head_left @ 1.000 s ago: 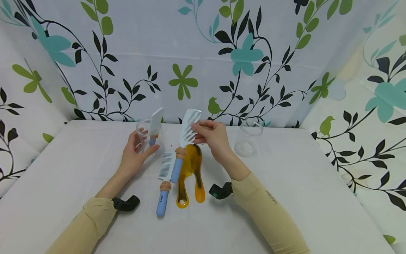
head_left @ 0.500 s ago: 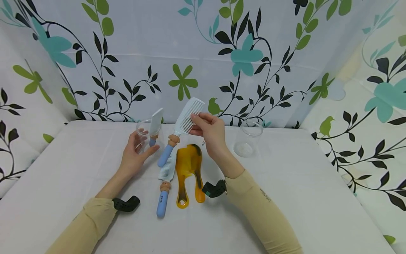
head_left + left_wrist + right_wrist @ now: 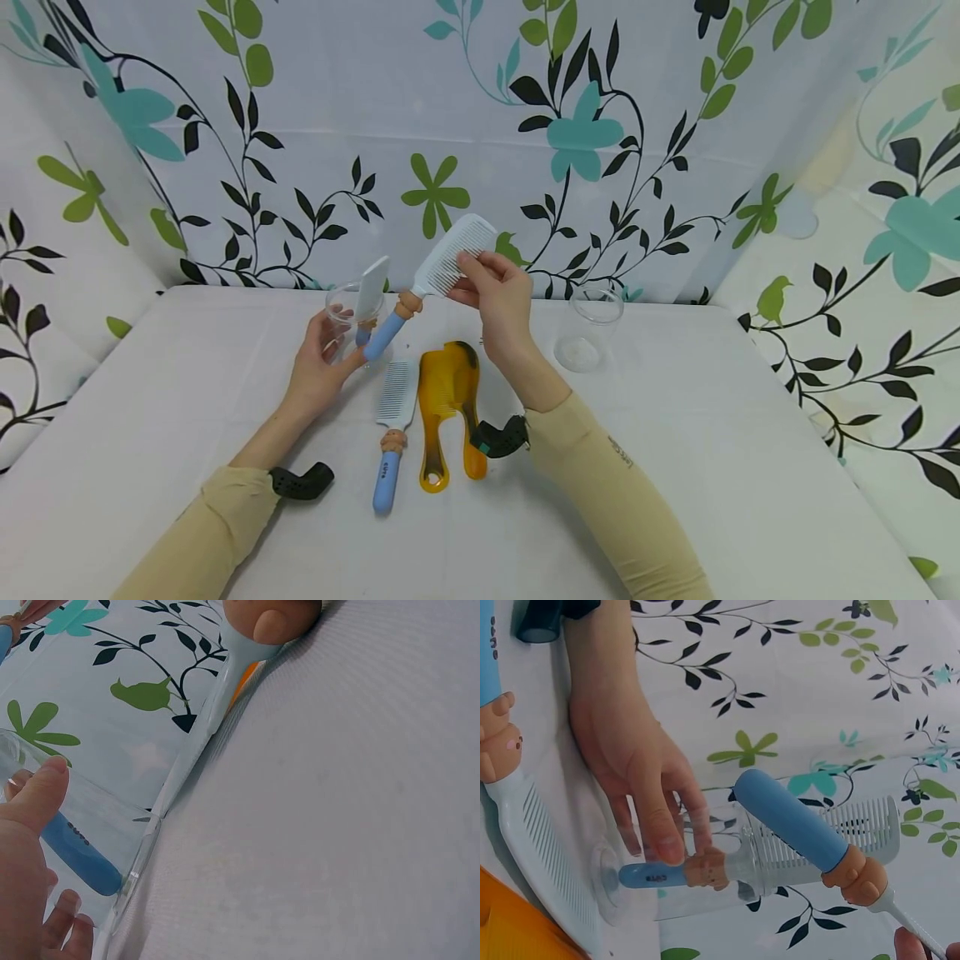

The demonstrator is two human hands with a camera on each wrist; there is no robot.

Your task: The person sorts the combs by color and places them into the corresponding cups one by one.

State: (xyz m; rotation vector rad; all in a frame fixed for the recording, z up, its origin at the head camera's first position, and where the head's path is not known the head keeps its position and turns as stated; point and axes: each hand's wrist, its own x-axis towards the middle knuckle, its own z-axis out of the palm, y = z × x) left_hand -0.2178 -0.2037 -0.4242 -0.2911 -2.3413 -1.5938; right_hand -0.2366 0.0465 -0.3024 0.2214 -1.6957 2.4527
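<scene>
My left hand (image 3: 318,367) grips a clear plastic cup (image 3: 675,904) around its side. Inside the cup a pale blue comb (image 3: 372,287) stands handle down, its toothed head above the rim. My right hand (image 3: 508,304) pinches a second pale blue comb (image 3: 450,254) by its toothed head. This comb is tilted, its blue handle with a brown bear figure pointing down left, close to the cup. A third such comb (image 3: 397,396) lies on the table. Beside it are what look like two amber combs (image 3: 442,387) lying against each other.
Another clear cup (image 3: 588,337) stands at the back right of the white table (image 3: 712,467). A patterned cloth (image 3: 300,75) hangs behind the table's back edge and along both sides. Black wrist devices (image 3: 302,482) are strapped at both cuffs.
My right hand has lifted the comb off the amber combs and tilted it, swinging its handle left and up toward the cup. The left hand has stayed in place on the cup.
</scene>
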